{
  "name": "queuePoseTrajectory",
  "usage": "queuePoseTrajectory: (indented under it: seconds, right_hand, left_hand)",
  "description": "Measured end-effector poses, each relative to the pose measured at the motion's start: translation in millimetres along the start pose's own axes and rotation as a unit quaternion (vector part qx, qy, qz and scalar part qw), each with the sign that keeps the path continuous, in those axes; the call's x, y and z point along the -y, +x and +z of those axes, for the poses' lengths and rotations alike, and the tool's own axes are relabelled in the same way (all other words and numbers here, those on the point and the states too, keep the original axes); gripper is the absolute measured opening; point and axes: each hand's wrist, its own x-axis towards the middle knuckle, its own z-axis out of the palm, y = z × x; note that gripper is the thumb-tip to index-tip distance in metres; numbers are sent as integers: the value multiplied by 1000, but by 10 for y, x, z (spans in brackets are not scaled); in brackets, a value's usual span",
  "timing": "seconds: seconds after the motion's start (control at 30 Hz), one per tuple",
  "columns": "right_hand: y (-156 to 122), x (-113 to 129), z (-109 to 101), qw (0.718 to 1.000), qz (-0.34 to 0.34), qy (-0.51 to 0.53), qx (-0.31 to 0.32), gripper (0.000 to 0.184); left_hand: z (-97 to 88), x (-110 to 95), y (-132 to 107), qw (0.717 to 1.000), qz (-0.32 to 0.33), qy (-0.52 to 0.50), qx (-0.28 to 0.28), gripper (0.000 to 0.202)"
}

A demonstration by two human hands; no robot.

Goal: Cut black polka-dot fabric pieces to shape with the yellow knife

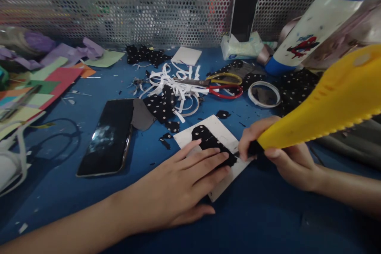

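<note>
My left hand lies flat with its fingers stretched over a black polka-dot fabric piece. The fabric sits on a white square card, turned cornerwise on the blue table. My right hand is closed round the black lower end of a yellow tool with a toothed edge. That tool slants up to the right, close to the camera. Its tip is by the right edge of the fabric and card, mostly hidden by my fingers, so its exact kind cannot be made out.
A smartphone lies left. Behind the card are white paper strips, scissors, a tape roll and fabric scraps. Coloured paper and a white cable are far left. A bottle and propped phone stand behind.
</note>
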Motion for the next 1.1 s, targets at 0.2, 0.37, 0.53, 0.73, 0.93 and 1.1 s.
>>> queuePoseTrajectory:
  seconds: [0.2, 0.37, 0.53, 0.73, 0.93, 1.1]
  right_hand:
    - [-22, -6, 26, 993, 3, 85, -75, 13]
    - [0, -25, 28, 996, 25, 65, -48, 13]
    - [8, -36, 31, 997, 33, 51, -38, 12]
    - [7, -52, 25, 998, 50, 42, -26, 13]
    - [40, -15, -10, 999, -3, -47, 10, 16]
    - [20, -13, 6, 996, -49, 26, -75, 16]
  left_hand:
    - [-4, 0, -5, 1000, 1, -11, -8, 53]
    - [-7, -2, -6, 1000, -9, -26, -1, 53]
    - [-1, 4, -2, 1000, -12, -29, 1, 53]
    - [9, 7, -6, 999, -13, -33, -4, 53]
    - [-10, 13, -2, 1000, -3, -24, -15, 53]
    - [22, 17, -13, 1000, -13, 2, 0, 59]
